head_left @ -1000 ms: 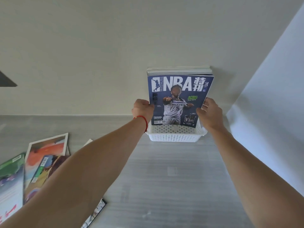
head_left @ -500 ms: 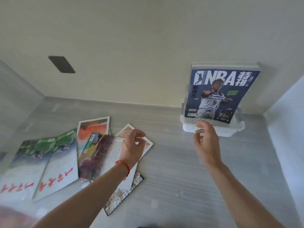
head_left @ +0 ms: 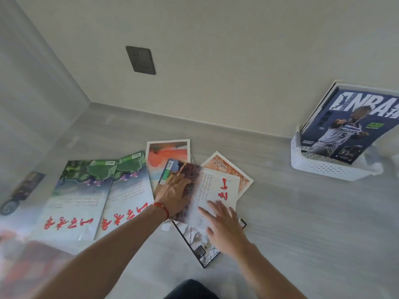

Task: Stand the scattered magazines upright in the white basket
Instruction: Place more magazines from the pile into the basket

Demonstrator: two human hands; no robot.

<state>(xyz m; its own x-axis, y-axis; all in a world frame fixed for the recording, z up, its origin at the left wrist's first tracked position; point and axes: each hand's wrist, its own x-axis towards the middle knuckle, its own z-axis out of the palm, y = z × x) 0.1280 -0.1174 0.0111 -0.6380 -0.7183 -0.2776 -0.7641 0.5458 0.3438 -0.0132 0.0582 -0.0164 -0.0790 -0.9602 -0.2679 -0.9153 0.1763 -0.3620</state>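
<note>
The white basket (head_left: 323, 169) stands at the far right by the wall, with a blue NBA magazine (head_left: 349, 124) leaning upright in it in front of other magazines. Several magazines lie fanned out on the grey floor. On top of the middle pile is a white and brown magazine with red characters (head_left: 213, 190). My left hand (head_left: 174, 195) rests flat on its left part, fingers spread. My right hand (head_left: 224, 225) lies flat on its near right corner. Two green and white magazines (head_left: 86, 197) lie side by side to the left.
An orange-covered magazine (head_left: 168, 152) and a black-edged one (head_left: 194, 242) stick out from under the pile. A grey wall socket (head_left: 140, 60) sits on the back wall. A dark knee (head_left: 190, 290) shows at the bottom edge. A wall corner closes the left side.
Both hands have left the NBA magazine in the basket and swung left and down onto the top magazine of the floor pile. The view has turned left with them.
</note>
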